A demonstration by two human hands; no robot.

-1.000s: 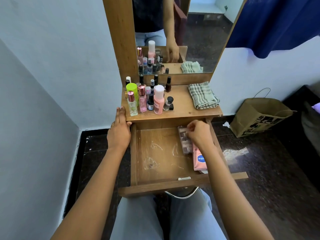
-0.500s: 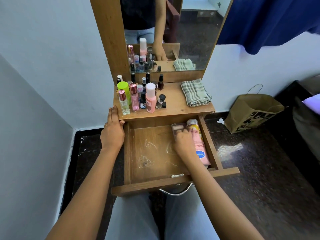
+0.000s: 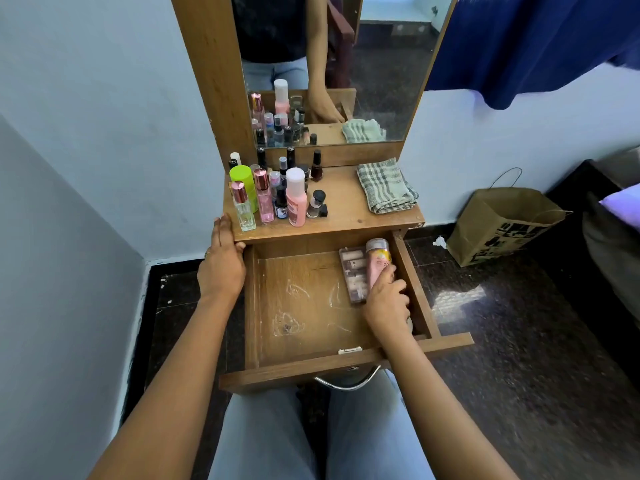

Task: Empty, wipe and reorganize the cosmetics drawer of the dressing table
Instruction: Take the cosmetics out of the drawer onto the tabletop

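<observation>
Wooden drawer (image 3: 304, 317) stands open beneath the dressing table top (image 3: 346, 213), which carries clustered bottles (image 3: 273, 197) at left and a folded checked cloth (image 3: 386, 187) at right. The right hand (image 3: 386, 301) curls its fingers round a pink tube (image 3: 378, 256) lying along the drawer's right wall, just beside a clear palette case (image 3: 353, 271). The left hand (image 3: 221, 263) rests with straight fingers against the top's left front corner.

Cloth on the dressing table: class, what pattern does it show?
Checks, grey-green stripes crossing on white; the folded cloth shows best in the head view.
</observation>
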